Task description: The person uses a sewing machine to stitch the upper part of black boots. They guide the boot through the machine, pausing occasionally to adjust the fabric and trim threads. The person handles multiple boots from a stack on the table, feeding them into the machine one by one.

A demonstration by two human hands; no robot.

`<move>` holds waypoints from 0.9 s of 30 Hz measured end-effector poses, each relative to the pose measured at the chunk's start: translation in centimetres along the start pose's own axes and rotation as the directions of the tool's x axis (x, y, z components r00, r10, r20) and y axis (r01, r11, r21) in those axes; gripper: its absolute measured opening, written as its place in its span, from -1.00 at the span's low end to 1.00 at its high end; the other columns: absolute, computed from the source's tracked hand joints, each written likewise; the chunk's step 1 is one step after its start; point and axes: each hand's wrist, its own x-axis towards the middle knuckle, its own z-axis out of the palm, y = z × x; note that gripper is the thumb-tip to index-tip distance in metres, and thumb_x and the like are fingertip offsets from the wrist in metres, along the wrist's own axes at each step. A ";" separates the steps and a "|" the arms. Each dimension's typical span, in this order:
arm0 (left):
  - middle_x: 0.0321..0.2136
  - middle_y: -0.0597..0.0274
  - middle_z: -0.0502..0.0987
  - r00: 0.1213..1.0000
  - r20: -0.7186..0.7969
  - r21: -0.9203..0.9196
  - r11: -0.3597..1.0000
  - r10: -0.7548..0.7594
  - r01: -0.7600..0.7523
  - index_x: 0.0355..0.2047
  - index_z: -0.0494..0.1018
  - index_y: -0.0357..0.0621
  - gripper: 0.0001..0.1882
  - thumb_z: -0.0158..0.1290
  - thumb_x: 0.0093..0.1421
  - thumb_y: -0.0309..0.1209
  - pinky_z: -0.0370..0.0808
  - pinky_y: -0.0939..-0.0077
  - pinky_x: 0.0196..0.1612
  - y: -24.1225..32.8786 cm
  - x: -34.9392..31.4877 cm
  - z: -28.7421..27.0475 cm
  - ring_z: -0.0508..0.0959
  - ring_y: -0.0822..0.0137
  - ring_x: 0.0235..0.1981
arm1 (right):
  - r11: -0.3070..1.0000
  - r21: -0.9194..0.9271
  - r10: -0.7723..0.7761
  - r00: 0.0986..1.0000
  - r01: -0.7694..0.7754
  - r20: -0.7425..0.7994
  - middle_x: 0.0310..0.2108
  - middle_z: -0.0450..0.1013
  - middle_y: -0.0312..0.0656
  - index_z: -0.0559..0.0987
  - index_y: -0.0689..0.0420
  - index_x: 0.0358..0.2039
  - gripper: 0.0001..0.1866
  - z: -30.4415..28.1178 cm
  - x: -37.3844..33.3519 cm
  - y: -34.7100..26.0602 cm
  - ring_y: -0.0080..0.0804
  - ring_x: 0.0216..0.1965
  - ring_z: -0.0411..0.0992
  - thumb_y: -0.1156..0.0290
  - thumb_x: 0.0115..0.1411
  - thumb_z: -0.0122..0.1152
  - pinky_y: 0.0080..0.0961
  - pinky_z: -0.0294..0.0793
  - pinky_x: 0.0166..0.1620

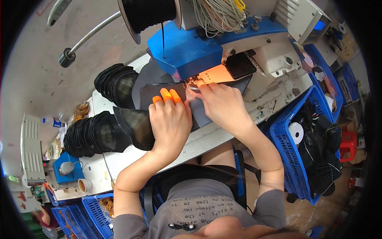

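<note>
Under the blue head of a sewing machine (pixel 187 51) lies a dark, flat shoe-upper-like piece (pixel 153 91), lit orange near the needle. My left hand (pixel 171 123) rests on it with its fingers stretched forward, orange covers on several fingertips. Close to the needle, my right hand (pixel 223 101) has its fingers closed around a small metal tool (pixel 193 88), mostly hidden by the fingers; its exact kind does not show. Just left of my left hand, a curved black piece (pixel 135 123) leans at the end of a row of stacked black pieces (pixel 95 135).
Another stack of black pieces (pixel 117 83) stands farther back. A spool of black thread (pixel 149 16) hangs above the machine. To the right, a blue basket (pixel 286 155) holds black pieces and a white roll. A paper cup (pixel 84 185) sits at the table's left edge.
</note>
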 end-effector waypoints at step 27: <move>-0.24 0.09 0.59 0.981 0.096 -0.808 0.588 0.171 -0.024 -0.19 0.55 -0.22 -0.68 0.23 -0.03 -0.58 0.50 0.28 -0.10 -3.7 -14.4 -1.5 0.57 0.06 -0.15 | 0.498 0.847 0.092 0.982 -0.187 0.163 -0.40 0.41 -0.23 0.54 0.25 -0.35 -0.64 1.0 -11.3 -7.6 -0.55 -0.57 0.41 0.85 -0.22 0.12 -0.60 0.42 -0.49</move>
